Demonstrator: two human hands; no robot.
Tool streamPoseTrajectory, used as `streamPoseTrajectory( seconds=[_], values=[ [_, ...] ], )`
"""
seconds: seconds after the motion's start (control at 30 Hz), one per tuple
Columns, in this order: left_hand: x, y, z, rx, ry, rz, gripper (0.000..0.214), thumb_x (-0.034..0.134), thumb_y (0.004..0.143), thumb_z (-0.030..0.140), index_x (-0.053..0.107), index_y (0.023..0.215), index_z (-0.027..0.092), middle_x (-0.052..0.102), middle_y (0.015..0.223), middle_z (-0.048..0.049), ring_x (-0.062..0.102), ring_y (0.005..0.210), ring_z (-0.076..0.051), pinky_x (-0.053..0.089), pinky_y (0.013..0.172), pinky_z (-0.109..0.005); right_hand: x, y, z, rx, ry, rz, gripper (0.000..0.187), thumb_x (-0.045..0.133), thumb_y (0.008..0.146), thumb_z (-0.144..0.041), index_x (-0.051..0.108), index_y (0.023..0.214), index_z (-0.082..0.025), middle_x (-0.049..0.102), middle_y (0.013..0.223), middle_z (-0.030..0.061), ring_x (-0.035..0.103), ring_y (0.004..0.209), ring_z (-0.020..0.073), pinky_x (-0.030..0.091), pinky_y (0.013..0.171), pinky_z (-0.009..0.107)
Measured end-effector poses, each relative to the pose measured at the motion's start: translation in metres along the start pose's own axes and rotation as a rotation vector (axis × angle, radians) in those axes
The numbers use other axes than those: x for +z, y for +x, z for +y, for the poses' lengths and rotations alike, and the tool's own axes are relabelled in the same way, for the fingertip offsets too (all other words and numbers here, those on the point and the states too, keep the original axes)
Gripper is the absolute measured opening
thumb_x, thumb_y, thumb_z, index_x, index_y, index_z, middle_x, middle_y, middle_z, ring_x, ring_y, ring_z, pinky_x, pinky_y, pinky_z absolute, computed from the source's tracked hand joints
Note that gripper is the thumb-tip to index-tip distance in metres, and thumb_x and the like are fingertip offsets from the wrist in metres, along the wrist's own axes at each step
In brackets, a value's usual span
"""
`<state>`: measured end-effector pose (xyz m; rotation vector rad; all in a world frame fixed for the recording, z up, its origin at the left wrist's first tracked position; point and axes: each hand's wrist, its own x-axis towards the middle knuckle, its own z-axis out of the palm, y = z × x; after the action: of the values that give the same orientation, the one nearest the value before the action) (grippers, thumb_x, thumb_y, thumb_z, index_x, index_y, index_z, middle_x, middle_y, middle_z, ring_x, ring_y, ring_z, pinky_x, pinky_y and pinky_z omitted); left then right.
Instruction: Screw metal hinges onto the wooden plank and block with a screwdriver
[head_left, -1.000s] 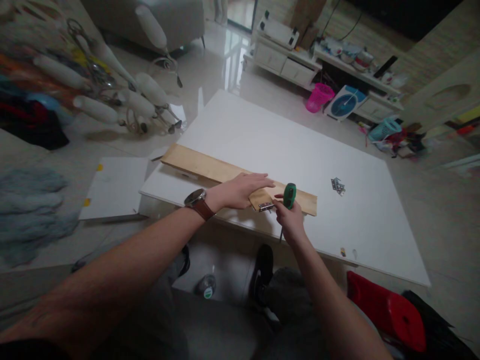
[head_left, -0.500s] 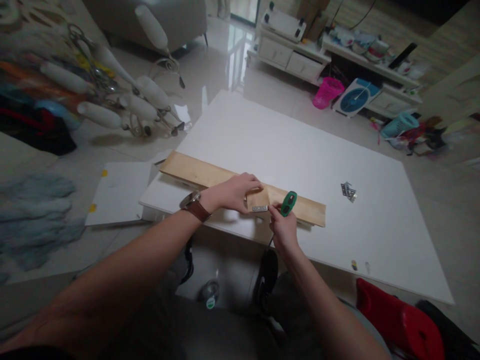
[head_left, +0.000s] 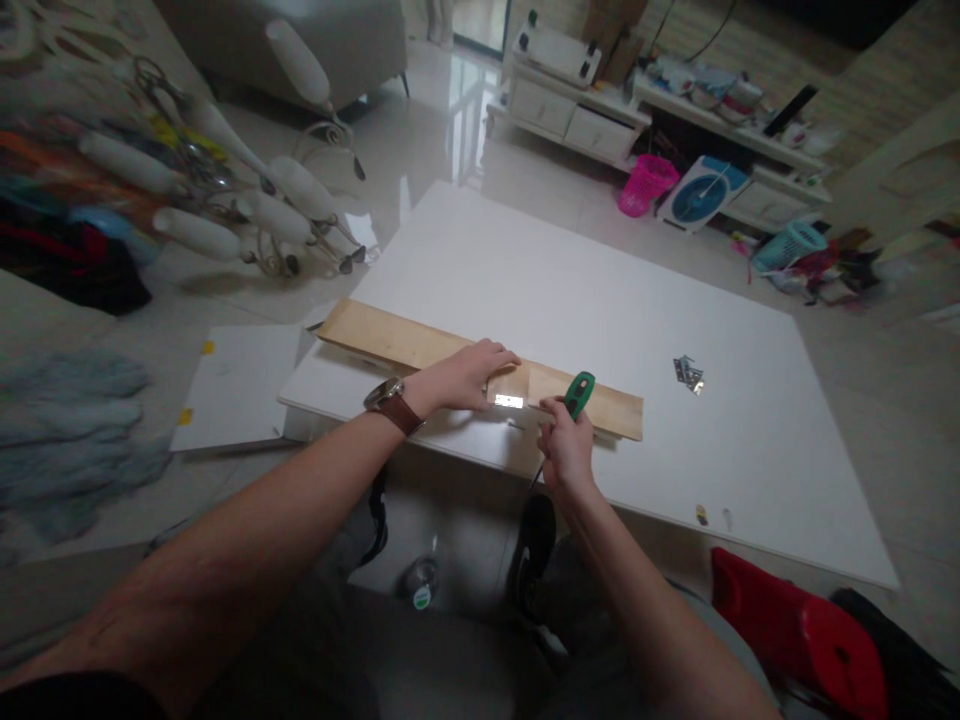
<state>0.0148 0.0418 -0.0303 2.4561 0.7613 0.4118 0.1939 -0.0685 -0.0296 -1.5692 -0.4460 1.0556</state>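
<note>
A long pale wooden board [head_left: 405, 337] lies along the near edge of a white panel [head_left: 600, 285]. My left hand [head_left: 469, 375] is closed over the middle of the board, thumb on the near side and fingers across the top. Just right of that thumb, a small flat metal bracket [head_left: 509, 401] shines on the board's near side. My right hand [head_left: 568, 445] wraps round a green-handled screwdriver [head_left: 580, 394], its shaft pointing down toward me. Its thumb and forefinger point at the bracket's right end; whether they pinch anything small I cannot make out.
Several loose metal brackets [head_left: 688, 374] lie on the panel's right side. Small bits [head_left: 701, 515] sit by its near right edge. A red plastic object [head_left: 799, 625] stands at lower right. A white-shaded lamp [head_left: 277, 215] lies on the floor at left, beside a smaller white panel [head_left: 236, 385].
My right fingertips have drawn slightly right, away from the bracket. The bracket now catches the light brightly. My left hand keeps its hold on the board; the view has shifted a little.
</note>
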Motion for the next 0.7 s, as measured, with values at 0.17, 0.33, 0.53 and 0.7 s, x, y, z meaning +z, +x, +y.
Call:
streamPoseTrajectory(
  seconds=[0.17, 0.33, 0.53, 0.7],
  values=[
    [0.0, 0.001, -0.002, 0.006, -0.035, 0.001, 0.061, 0.072, 0.076, 0.013, 0.058, 0.136, 0.017, 0.067, 0.125, -0.0127, 0.06, 0.114, -0.028, 0.05, 0.102, -0.041, -0.002, 0.006, -0.025, -0.007, 0.182, 0.019, 0.036, 0.074, 0.063, -0.043, 0.067, 0.09, -0.019, 0.056, 0.074, -0.0094, 0.036, 0.042, 0.0016, 0.021, 0.037, 0.02],
    [0.003, 0.003, -0.003, -0.009, -0.007, -0.011, 0.053, 0.072, 0.074, 0.012, 0.063, 0.127, 0.015, 0.068, 0.122, -0.0134, 0.061, 0.112, -0.028, 0.051, 0.101, -0.041, -0.007, 0.02, -0.043, -0.164, 0.197, 0.025, 0.046, 0.08, 0.071, -0.051, 0.071, 0.103, -0.02, 0.056, 0.071, -0.0092, 0.053, 0.047, 0.0056, 0.041, 0.043, 0.02],
    [0.003, 0.003, 0.0, -0.003, 0.005, -0.016, 0.038, 0.07, 0.074, 0.011, 0.068, 0.111, 0.015, 0.068, 0.118, -0.013, 0.061, 0.113, -0.028, 0.051, 0.101, -0.04, -0.01, 0.025, -0.047, -0.557, 0.046, 0.012, 0.051, 0.085, 0.078, -0.055, 0.072, 0.112, -0.019, 0.073, 0.09, -0.0007, 0.076, 0.077, 0.0155, 0.064, 0.076, 0.033],
    [0.001, 0.003, 0.002, -0.009, -0.003, 0.002, 0.037, 0.068, 0.075, 0.008, 0.068, 0.111, 0.016, 0.068, 0.119, -0.012, 0.061, 0.114, -0.028, 0.05, 0.102, -0.039, -0.006, 0.017, -0.043, -0.752, -0.032, -0.027, 0.038, 0.086, 0.081, -0.046, 0.068, 0.107, -0.024, 0.072, 0.093, -0.001, 0.076, 0.079, 0.0166, 0.067, 0.077, 0.034]
  ],
)
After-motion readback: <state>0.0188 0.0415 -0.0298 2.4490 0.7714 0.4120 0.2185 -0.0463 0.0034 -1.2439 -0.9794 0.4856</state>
